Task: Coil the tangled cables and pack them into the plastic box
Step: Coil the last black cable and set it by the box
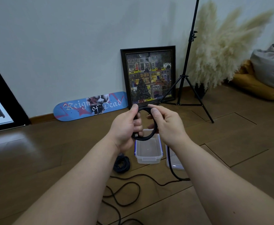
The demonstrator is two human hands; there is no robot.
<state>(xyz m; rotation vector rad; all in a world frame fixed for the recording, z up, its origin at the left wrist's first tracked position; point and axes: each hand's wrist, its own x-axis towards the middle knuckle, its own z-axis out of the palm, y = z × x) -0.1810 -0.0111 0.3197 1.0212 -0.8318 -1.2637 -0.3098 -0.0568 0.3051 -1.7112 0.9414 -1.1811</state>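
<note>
A thick black cable (pixel 150 137) forms a loop in the air between my hands, above the clear plastic box (pixel 148 157) on the wooden floor. My left hand (pixel 125 127) grips the loop's left side, where the plug end sits. My right hand (pixel 167 125) pinches the loop's top right between thumb and fingers. The cable's free length drops past my right wrist and trails across the floor (pixel 175 173). A coiled thin black cable (pixel 121 164) lies left of the box. More loose cable (pixel 125 194) winds over the floor between my forearms.
The box lid (pixel 174 163) lies right of the box. A blue skateboard deck (pixel 90 106) and a framed picture (pixel 150 77) lean on the wall. A black tripod stand (pixel 187 75), pampas grass (pixel 217 51) and cushions (pixel 263 78) are at right.
</note>
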